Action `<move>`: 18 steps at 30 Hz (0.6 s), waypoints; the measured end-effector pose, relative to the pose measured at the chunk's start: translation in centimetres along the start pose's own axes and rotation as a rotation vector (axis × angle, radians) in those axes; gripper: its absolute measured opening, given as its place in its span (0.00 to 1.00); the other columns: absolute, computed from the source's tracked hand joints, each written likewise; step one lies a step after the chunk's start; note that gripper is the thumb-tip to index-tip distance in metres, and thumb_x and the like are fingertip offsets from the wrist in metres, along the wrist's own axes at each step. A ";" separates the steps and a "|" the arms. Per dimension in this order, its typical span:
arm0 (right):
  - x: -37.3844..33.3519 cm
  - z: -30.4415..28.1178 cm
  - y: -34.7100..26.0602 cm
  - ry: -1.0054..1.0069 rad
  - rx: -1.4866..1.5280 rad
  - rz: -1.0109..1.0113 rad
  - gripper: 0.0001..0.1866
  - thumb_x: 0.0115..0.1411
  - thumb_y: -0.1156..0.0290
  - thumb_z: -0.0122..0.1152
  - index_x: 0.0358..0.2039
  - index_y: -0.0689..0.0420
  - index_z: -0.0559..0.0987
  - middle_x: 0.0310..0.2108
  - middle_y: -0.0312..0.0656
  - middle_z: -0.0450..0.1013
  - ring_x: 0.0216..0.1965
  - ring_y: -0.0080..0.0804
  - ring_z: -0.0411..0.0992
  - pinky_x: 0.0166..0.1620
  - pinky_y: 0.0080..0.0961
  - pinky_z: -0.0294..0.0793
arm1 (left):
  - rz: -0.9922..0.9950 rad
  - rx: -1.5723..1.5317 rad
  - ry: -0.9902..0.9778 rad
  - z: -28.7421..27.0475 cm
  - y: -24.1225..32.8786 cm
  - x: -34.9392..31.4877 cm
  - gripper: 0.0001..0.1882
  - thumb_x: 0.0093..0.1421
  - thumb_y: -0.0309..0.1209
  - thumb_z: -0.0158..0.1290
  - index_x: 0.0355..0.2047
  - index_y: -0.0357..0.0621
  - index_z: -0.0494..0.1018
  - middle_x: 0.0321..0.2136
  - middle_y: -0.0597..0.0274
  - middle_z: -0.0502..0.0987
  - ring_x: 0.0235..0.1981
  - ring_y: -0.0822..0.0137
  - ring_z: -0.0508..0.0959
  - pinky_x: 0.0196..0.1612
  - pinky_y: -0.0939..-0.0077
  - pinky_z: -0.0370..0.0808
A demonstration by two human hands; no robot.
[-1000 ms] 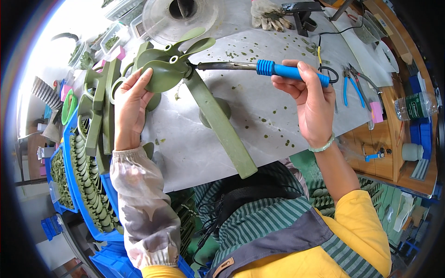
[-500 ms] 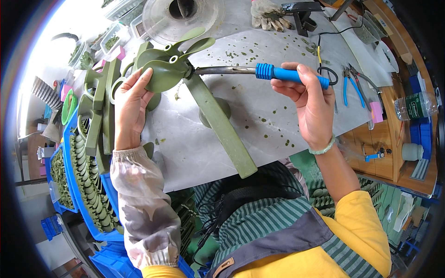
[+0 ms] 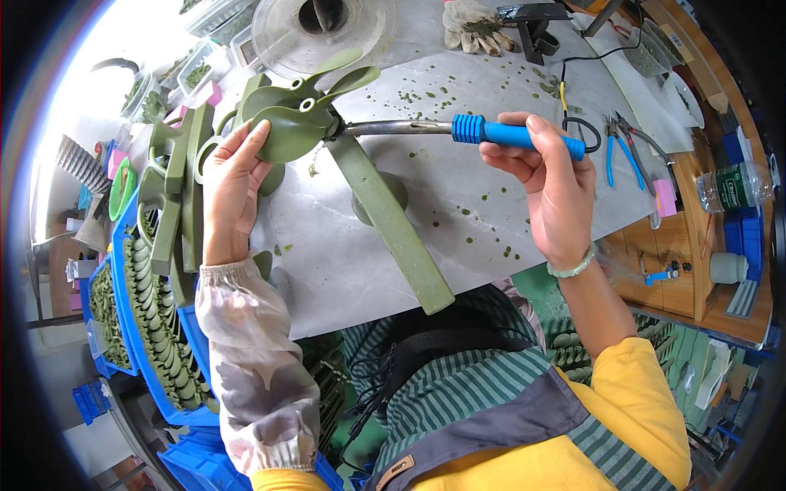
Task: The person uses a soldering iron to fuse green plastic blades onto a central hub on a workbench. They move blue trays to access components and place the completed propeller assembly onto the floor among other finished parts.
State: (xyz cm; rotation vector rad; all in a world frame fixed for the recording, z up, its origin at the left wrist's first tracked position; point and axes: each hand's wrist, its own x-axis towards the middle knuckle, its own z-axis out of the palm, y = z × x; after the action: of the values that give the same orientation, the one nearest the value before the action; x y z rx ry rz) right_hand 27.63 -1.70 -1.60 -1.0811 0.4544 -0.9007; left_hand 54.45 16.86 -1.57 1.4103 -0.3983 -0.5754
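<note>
Green propeller [image 3: 293, 135] pinched, blue-handled tool [image 3: 468, 128] held

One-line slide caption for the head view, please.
Left hand pinches a green bladed piece; right hand holds a blue-handled tool, its tip close to where the piece meets a green bar.

– What lies toward the far side of the table [image 3: 524, 90]?
– A stained white glove [image 3: 476, 26], beside a black stand [image 3: 534, 13].
– And to the right?
– Blue-handled pliers [image 3: 610, 159], a pink block [image 3: 665, 198] near them, then a clear, green-labelled bottle [image 3: 733, 187].
</note>
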 end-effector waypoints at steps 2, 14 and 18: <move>0.3 -0.1 0.2 -0.015 -0.012 -0.008 0.16 0.64 0.67 0.52 0.38 0.70 0.77 0.33 0.48 0.77 0.32 0.34 0.79 0.41 0.29 0.81 | -0.009 0.010 0.000 0.0 0.1 -0.1 0.13 0.60 0.26 0.55 0.45 0.39 0.74 0.39 0.62 0.79 0.36 0.75 0.80 0.42 0.83 0.76; 1.1 -0.5 0.5 -0.015 -0.040 -0.031 0.16 0.64 0.64 0.51 0.37 0.67 0.78 0.37 0.45 0.77 0.34 0.33 0.78 0.43 0.29 0.80 | 0.015 0.012 0.016 0.1 -0.1 -0.2 0.13 0.59 0.27 0.57 0.44 0.36 0.75 0.37 0.60 0.80 0.35 0.73 0.80 0.41 0.81 0.78; 1.1 -0.9 -0.4 0.016 -0.045 -0.061 0.16 0.63 0.66 0.52 0.38 0.69 0.78 0.31 0.47 0.77 0.31 0.32 0.79 0.41 0.29 0.80 | 0.006 0.027 0.017 0.2 0.0 -0.2 0.12 0.59 0.27 0.56 0.44 0.38 0.75 0.37 0.62 0.80 0.35 0.74 0.80 0.41 0.83 0.76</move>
State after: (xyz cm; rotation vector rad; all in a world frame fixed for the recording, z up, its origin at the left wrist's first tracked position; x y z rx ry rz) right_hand 27.46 -3.13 -1.53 -1.1346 0.4591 -0.9572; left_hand 54.19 16.78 -1.56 1.4382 -0.3980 -0.5549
